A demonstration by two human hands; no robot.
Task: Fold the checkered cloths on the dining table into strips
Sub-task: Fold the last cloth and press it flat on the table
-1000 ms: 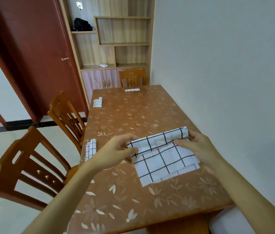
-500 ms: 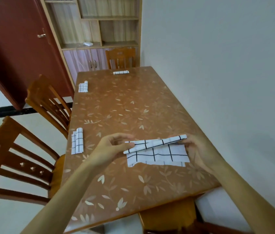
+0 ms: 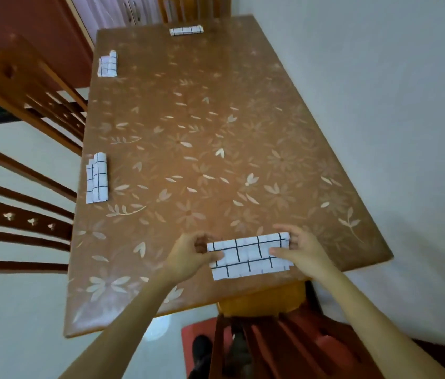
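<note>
Between the fingers of the left hand (image 3: 188, 255) and those of the right hand (image 3: 303, 250), close to the near edge of the table (image 3: 215, 127), lies the checkered cloth (image 3: 248, 255). It is folded to a long band, flat on the table top, with its length going from one hand to the other. The left hand pinches the left end: the thumb lies on top of the cloth and the other fingers are curled at the far side of that end. The right hand grasps the right end in the same manner, with the thumb on top and the fingers bent round the far edge. Neither hand is released.

Far to the left of the left fingers and further from the person, a near strip (image 3: 97, 177) of the same cloth lies at the left edge of the table, its length along that edge. Much further beyond it, near the far left corner, lies a corner strip (image 3: 107, 64). Straight ahead of the fingers, at the far end of the table, lies a far strip (image 3: 186, 30), turned crosswise.

Two wooden chairs (image 3: 19, 214) stand at the left side of the table, well apart from the left fingers. To the right of the right fingers, a pale wall (image 3: 379, 105) runs along the table.
</note>
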